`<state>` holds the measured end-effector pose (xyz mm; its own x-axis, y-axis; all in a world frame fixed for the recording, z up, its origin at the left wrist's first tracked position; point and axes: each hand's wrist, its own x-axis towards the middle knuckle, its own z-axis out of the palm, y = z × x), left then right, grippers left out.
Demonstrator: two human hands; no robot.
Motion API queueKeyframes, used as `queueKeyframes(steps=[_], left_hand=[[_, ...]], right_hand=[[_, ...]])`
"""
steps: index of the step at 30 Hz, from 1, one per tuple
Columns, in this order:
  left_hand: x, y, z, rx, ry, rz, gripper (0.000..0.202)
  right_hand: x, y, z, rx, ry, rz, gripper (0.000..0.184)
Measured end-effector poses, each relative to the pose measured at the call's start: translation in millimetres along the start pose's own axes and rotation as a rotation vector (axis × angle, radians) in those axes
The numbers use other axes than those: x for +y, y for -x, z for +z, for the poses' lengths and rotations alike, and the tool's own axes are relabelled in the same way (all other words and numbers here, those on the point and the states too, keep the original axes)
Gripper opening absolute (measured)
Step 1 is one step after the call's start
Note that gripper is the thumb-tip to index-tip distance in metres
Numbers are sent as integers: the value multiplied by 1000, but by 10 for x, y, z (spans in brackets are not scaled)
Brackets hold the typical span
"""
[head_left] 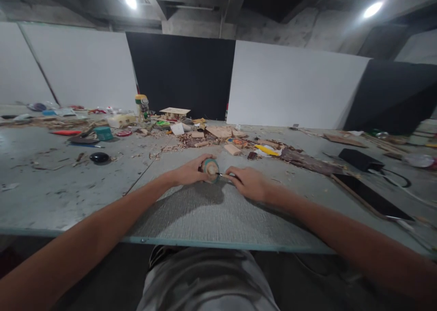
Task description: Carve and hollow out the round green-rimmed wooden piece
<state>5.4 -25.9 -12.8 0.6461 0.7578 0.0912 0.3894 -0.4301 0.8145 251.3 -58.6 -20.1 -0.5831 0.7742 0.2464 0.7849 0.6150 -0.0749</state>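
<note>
I can't tell whether the thin tool's tip point(218, 174) touches the round teal-rimmed piece point(210, 167); the right hand point(251, 184) covers its handle end. Along the table's point(177, 226) far edge, leftward, small items point(49, 113) blur past naming. My view crops both forearms point(112, 220).

So the main piece is a small round thing point(212, 165), teal around the edge with a pale, kinda tan face, tipped up on its side in the left hand point(189, 171). Then there's a skinny tool point(226, 176) in the right hand point(251, 182), lying roughly sideways, dark tip right up at that pale face. Too blurry to make out finer detail tbh.
</note>
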Motion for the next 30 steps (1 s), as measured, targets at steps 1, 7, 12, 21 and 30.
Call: queueKeyframes(steps=[1,7,12,21,30], left_hand=[[-9,-11,8,28,14,-16,81],[-91,-96,-6,118,-40,76,62],[-98,-87,-49,47,-29,68,58],[-170,-111,-40,48,-4,107,66],[-106,-93,-12,72,25,69,69]], right_hand=[[-18,-1,28,12,-27,6,28],[-93,74,125,55,-103,-6,39],[-52,112,167,172,-157,-43,39],[-102,130,117,159,-107,-50,48],[-120,134,94,156,-83,-26,43]])
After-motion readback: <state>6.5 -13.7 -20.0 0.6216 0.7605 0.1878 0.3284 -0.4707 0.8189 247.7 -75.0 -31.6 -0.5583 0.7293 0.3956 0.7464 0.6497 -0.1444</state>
